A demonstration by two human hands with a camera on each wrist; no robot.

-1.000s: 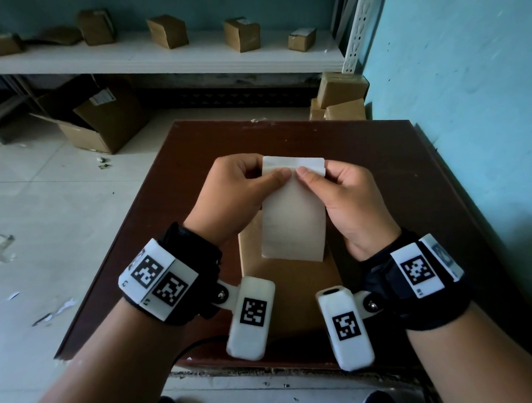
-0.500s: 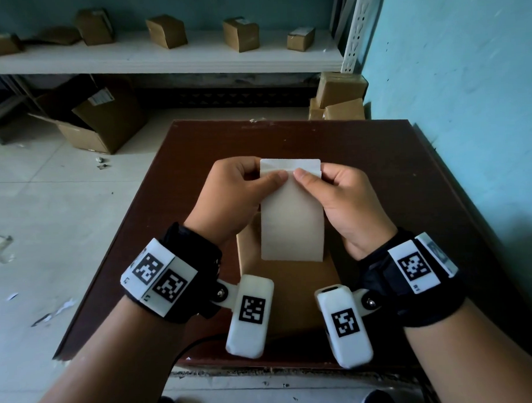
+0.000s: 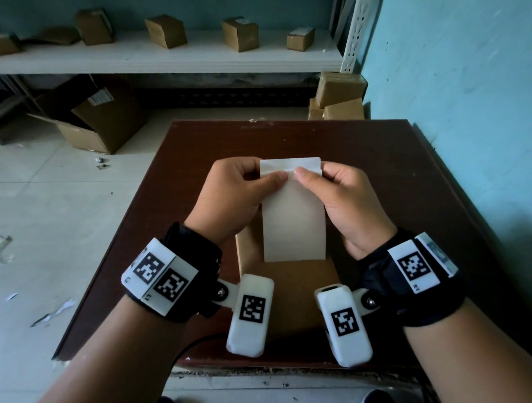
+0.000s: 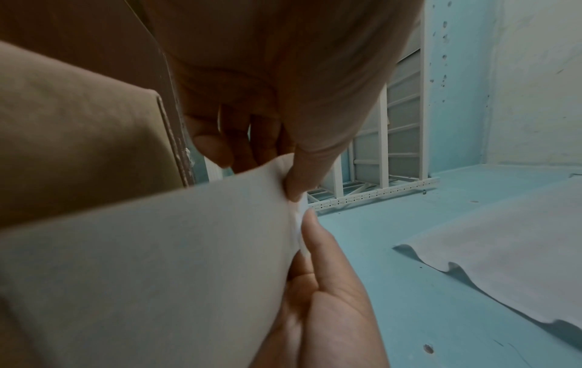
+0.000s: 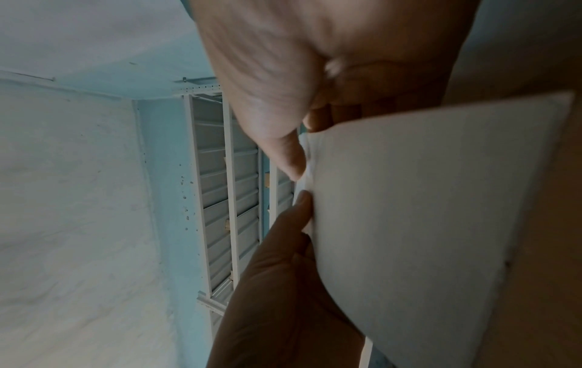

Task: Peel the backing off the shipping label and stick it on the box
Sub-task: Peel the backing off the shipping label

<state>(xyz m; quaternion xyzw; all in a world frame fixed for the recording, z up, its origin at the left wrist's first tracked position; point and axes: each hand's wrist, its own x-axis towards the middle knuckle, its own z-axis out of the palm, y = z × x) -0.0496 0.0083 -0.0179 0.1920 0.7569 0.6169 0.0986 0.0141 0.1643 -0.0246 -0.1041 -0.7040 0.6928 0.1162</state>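
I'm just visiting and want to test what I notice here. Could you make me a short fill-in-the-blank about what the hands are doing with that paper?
1. Both hands, left hand and right hand, pinch the shipping label near its ____ edge.
2. Under the label, a flat brown ____ lies on the table.
3. The wall beside the table is painted ____.
4. The small cartons at the back sit on a white ____.

Missing words: top; box; blue; shelf

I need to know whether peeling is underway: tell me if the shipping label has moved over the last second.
No. The shipping label sits where it did over the box and table, pinched at the top by the left hand and right hand.
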